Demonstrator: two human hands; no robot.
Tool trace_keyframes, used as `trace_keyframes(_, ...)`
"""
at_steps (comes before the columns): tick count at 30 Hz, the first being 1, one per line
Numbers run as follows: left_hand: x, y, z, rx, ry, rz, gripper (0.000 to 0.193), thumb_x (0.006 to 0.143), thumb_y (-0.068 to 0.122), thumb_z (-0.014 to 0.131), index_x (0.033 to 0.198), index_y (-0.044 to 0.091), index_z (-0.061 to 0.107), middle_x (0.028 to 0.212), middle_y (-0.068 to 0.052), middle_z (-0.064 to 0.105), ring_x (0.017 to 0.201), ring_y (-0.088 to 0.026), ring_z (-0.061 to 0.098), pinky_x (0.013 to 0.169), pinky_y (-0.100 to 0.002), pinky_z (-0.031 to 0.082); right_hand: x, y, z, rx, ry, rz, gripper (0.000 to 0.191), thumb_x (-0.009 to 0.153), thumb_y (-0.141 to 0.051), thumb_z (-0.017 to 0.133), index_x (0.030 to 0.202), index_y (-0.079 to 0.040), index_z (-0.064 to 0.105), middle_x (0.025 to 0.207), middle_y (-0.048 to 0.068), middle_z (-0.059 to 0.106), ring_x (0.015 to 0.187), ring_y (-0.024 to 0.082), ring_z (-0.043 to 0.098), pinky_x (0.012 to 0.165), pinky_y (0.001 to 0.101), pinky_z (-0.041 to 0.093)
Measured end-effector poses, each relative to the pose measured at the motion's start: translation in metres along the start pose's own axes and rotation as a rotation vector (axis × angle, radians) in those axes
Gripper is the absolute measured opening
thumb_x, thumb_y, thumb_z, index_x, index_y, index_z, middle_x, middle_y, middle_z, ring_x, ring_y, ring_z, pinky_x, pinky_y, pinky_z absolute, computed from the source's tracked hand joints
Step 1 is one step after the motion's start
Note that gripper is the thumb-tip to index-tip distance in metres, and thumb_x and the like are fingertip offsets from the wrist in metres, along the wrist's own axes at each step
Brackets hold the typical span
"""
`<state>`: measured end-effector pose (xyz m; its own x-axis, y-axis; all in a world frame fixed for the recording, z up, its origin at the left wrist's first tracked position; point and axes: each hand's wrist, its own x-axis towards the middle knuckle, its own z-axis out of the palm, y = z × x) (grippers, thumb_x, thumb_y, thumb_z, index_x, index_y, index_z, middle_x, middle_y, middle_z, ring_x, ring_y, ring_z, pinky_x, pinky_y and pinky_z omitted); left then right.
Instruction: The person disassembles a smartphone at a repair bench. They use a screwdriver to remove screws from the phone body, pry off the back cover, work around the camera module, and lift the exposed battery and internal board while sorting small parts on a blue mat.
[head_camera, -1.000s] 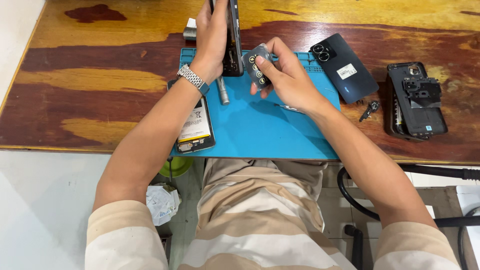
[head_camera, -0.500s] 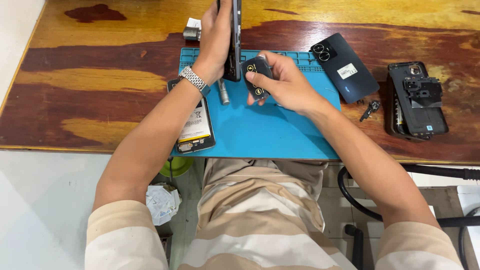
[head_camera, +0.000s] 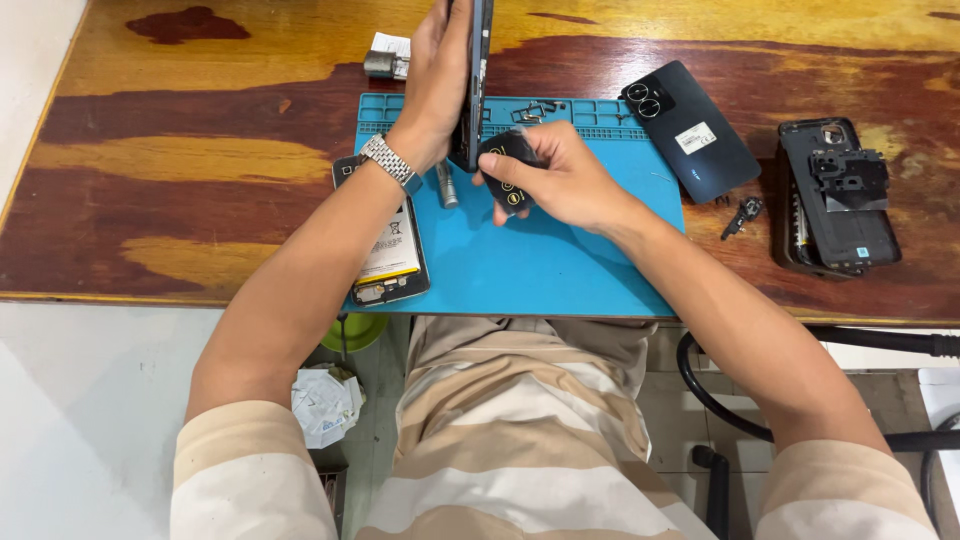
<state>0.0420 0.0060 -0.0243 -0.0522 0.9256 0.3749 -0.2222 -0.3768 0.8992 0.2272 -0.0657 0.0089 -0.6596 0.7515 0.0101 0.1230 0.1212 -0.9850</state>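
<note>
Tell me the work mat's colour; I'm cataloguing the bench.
The mat is plain blue, clearest in the head view.

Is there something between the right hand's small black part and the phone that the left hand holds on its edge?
Nothing visible: the small black part in the right hand sits right beside the phone held by the left hand.

phone repair bench, blue repair mat (head_camera: 560, 270), opened phones (head_camera: 835, 195)

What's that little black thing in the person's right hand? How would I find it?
Start at the blue work mat on the wooden table. Above its middle, the right hand grips a small black pad. Unlike the upright phone beside it, it is short, with a tiny yellow mark.
</note>
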Motion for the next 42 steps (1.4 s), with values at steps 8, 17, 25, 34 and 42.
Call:
trace_keyframes(8,-0.004,0.005,0.002,0.090,0.009,0.004,0.049,0.107,0.053,0.052,0.109,0.005,0.061,0.085,0.004,0.051,0.076,-0.004,0.045,0.069,-0.025,0.043,0.001,0.003,0.001,0.002,-0.082,0.003,0.025,0.106,-0.022,0.055,0.094,-0.004,0.067,0.068,0.003,0.070,0.060,0.007,0.064,0.051,0.0227,0.046)
trace_keyframes(17,-0.008,0.017,0.007,0.122,-0.056,-0.023,0.045,0.102,0.054,0.057,0.099,0.009,0.062,0.074,0.006,0.053,0.062,-0.002,0.047,0.053,-0.023,0.038,0.004,0.024,0.003,-0.067,-0.122,-0.077,0.029,0.108,-0.019,0.055,0.086,-0.002,0.064,0.069,0.001,0.065,0.060,0.006,0.056,0.053,0.0245,0.044)
trace_keyframes(25,-0.007,0.009,0.005,0.135,-0.043,-0.008,0.046,0.105,0.056,0.054,0.093,0.012,0.060,0.072,0.009,0.046,0.061,-0.002,0.041,0.054,-0.022,0.034,0.003,0.028,0.005,-0.015,-0.194,-0.128,0.033,0.111,-0.022,0.053,0.086,-0.002,0.061,0.072,0.000,0.062,0.065,0.007,0.059,0.060,0.0251,0.050)
trace_keyframes(34,-0.004,0.001,0.001,0.062,0.047,0.060,0.046,0.104,0.057,0.053,0.093,0.013,0.060,0.071,0.009,0.042,0.059,-0.002,0.036,0.053,-0.023,0.031,0.000,0.018,0.008,-0.086,-0.169,-0.101,0.033,0.110,-0.025,0.051,0.087,-0.004,0.059,0.073,-0.001,0.062,0.065,0.005,0.060,0.056,0.0245,0.048)
trace_keyframes(42,-0.003,-0.006,-0.002,0.141,0.149,0.036,0.051,0.105,0.059,0.053,0.086,0.012,0.054,0.070,0.008,0.043,0.061,-0.003,0.041,0.055,-0.024,0.036,-0.002,0.016,0.010,-0.143,-0.136,-0.203,0.034,0.113,-0.026,0.049,0.088,-0.004,0.057,0.073,-0.001,0.062,0.066,0.004,0.058,0.060,0.0240,0.050)
